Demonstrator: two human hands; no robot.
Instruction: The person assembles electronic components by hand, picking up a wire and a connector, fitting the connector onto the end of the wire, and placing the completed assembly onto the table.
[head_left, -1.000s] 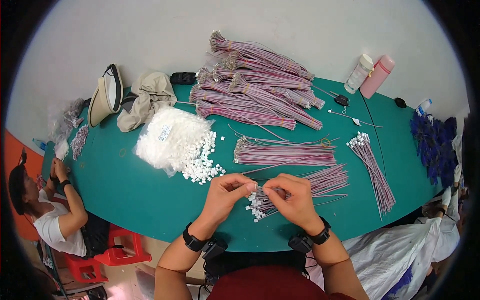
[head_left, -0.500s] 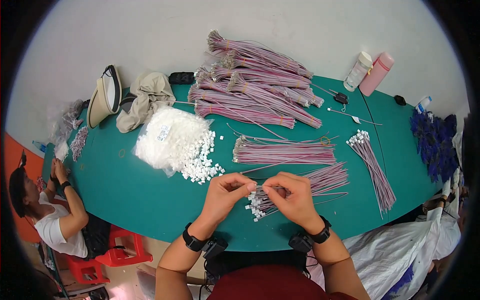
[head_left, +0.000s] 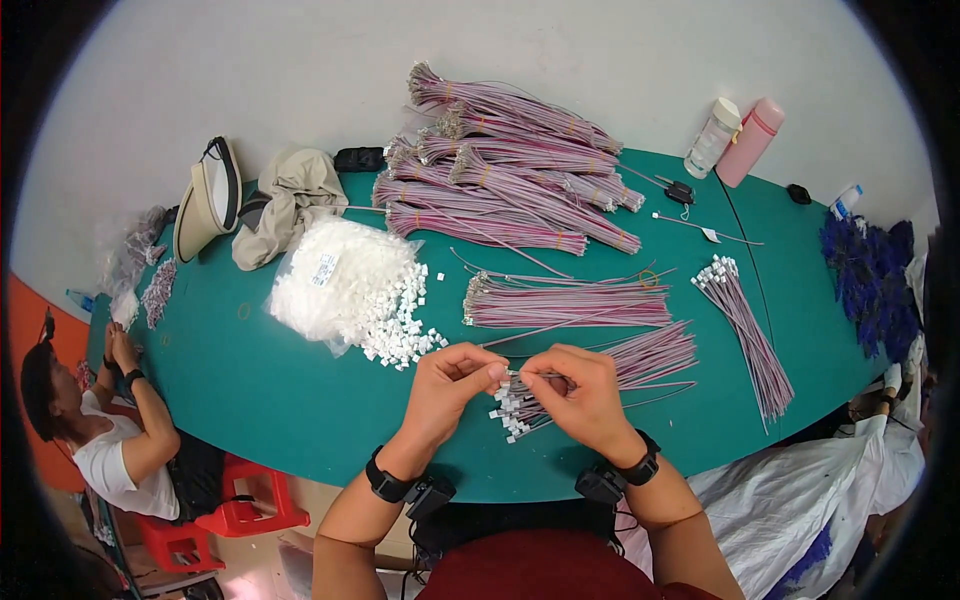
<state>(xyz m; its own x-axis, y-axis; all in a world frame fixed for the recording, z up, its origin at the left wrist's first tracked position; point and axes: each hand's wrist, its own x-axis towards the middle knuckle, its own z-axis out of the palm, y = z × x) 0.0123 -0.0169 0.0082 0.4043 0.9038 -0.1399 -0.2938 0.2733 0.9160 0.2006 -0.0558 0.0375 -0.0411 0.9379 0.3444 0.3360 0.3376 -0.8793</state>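
Head view: clock directions take the point between the fingertips as centre, with 12 o'clock toward the wall. The left hand (head_left: pixel 445 392) is closed in a pinch, thumb against index finger, on a small white connector (head_left: pixel 507 374), mostly covered by the fingertips. The right hand (head_left: pixel 585 392) is closed in a pinch on a thin wire (head_left: pixel 516 373) just beside it, at 3 o'clock. Both work pieces are above the near part of the green bench (head_left: pixel 280 405).

A batch of connector-tipped wires (head_left: pixel 655 358) lies under and beside the right hand; its white ends sit at 6 o'clock, its tails run toward 3 o'clock. A second batch of pink and grey wires (head_left: pixel 570 303) lies near, at 1 o'clock. Farther out, at 12 o'clock, is a stack of wire bundles (head_left: pixel 520 180). At 10 o'clock, a clear bag of white connectors (head_left: pixel 335 265) lies beside a spill of loose connectors (head_left: pixel 405 325). A fanned wire bundle (head_left: pixel 750 345) lies between 2 and 3 o'clock. A pink bottle (head_left: pixel 752 143) stands well apart, between 1 and 2 o'clock.
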